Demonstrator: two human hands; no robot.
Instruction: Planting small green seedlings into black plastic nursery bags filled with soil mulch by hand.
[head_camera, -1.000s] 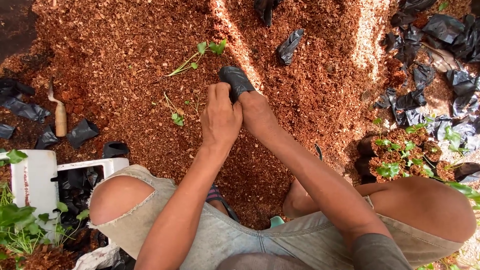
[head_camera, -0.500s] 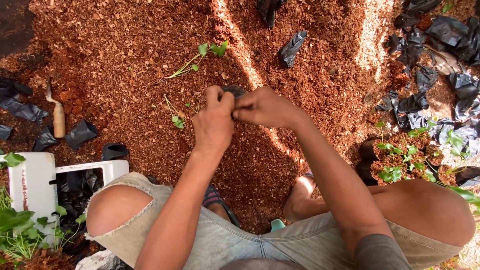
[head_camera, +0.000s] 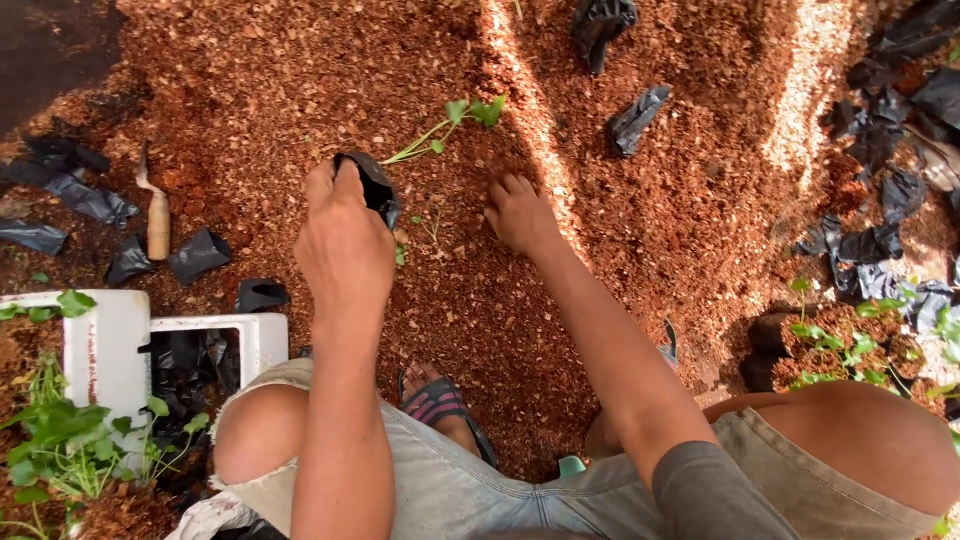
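Observation:
My left hand (head_camera: 345, 245) holds a small black plastic nursery bag (head_camera: 372, 183) by its rim, just above the reddish-brown wood-chip ground (head_camera: 300, 90). My right hand (head_camera: 520, 213) rests palm down on the chips to the right of the bag, fingers spread a little, holding nothing. A thin green seedling (head_camera: 450, 125) lies on the chips just beyond both hands. I squat, with my knees at the bottom of the view.
Crumpled black bags (head_camera: 640, 118) lie scattered on the chips, with more at the right edge. A wooden-handled trowel (head_camera: 157, 215) lies at left. White trays (head_camera: 105, 345) hold black bags and green seedlings. Filled bags with seedlings (head_camera: 830, 340) stand at right.
Both hands worked together on the black bag in front of me. Now they have parted: the left keeps the bag and has moved left, the right has dropped onto the chips.

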